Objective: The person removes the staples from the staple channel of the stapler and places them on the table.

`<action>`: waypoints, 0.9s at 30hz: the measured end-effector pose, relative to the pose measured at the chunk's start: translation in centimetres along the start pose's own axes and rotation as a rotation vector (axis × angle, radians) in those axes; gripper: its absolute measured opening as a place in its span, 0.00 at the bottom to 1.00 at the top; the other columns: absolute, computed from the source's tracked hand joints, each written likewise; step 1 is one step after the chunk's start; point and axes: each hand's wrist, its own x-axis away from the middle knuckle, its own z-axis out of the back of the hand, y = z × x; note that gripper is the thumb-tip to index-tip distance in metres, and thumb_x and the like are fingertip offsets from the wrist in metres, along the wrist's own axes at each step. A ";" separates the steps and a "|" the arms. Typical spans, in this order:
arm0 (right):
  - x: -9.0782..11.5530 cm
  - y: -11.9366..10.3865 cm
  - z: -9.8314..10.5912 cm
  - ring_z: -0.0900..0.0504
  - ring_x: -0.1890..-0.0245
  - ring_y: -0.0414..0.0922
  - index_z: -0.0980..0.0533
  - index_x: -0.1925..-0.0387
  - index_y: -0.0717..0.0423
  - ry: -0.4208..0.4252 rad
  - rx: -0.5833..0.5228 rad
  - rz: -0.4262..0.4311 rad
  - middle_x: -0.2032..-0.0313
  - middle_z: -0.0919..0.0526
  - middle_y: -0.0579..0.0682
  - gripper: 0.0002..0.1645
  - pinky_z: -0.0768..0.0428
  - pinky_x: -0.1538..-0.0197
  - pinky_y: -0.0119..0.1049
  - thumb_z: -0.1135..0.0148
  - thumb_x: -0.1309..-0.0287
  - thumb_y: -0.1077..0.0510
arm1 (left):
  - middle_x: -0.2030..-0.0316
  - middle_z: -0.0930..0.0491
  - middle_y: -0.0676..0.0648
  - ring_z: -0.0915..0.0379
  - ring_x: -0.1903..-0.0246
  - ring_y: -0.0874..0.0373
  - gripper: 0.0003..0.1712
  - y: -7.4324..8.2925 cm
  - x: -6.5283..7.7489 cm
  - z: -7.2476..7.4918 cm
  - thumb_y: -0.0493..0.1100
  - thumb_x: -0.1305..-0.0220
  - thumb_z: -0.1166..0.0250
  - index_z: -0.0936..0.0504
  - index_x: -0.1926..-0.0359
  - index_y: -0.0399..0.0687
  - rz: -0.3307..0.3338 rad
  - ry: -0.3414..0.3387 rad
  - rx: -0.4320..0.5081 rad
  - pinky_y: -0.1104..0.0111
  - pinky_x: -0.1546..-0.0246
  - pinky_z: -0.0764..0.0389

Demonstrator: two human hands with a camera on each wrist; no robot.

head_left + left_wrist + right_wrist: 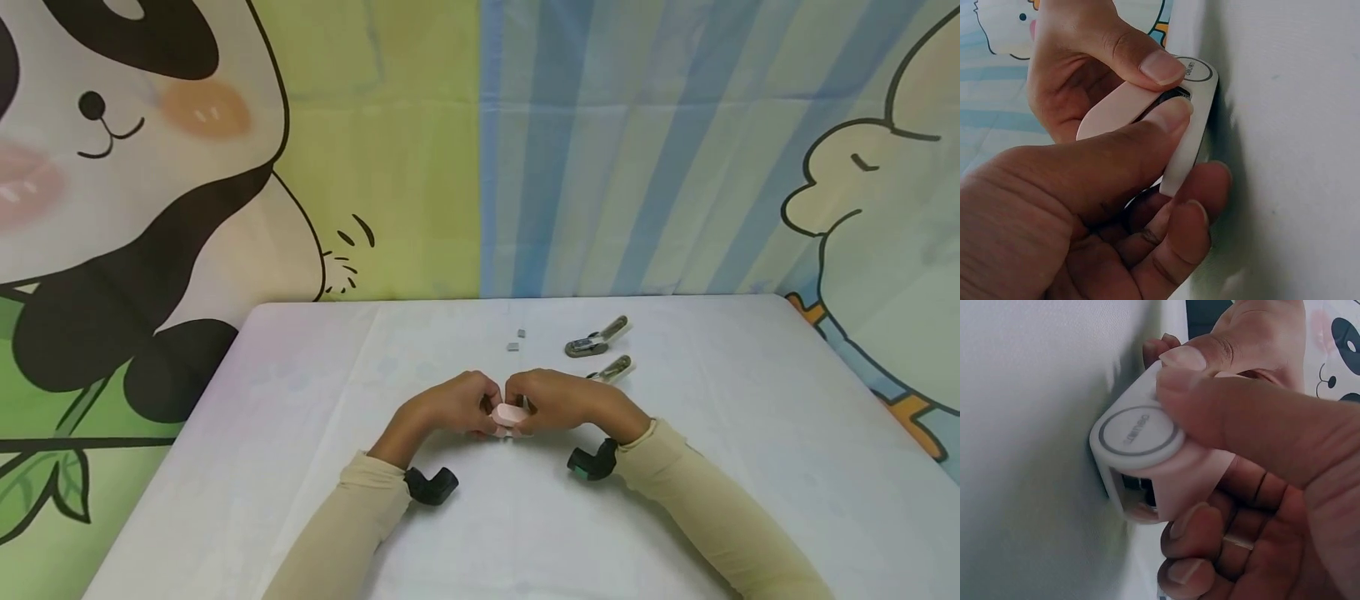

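Observation:
A small pink-and-white stapler (512, 414) is held between both hands, low over the white table. My left hand (461, 404) grips one side of it, its thumb lying along the dark slot between the pink and white parts in the left wrist view. From the other side my right hand (555, 397) pinches the stapler (1138, 431), thumb on top beside a ringed round logo and fingers curled beneath. Both thumbs press close together on it. A dark inner part shows through the opening at its end in the right wrist view.
Two small grey blocks, a nearer block (513, 346) and a farther block (521, 333), lie beyond the hands. To their right are two olive stapler-like tools, the farther tool (592, 343) and the nearer tool (615, 368), partly behind my right hand. A patterned curtain (420, 167) hangs behind the table.

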 end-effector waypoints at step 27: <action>0.6 0.1 0.9 0.28 0.76 0.38 0.28 0.67 0.48 -0.010 -0.067 -0.030 0.72 0.24 0.40 0.10 0.28 0.70 0.33 0.34 0.44 0.63 | 0.78 0.23 0.51 0.29 0.78 0.60 0.09 0.9 0.0 0.0 0.39 0.44 0.27 0.21 0.69 0.47 0.098 0.027 -0.120 0.68 0.72 0.29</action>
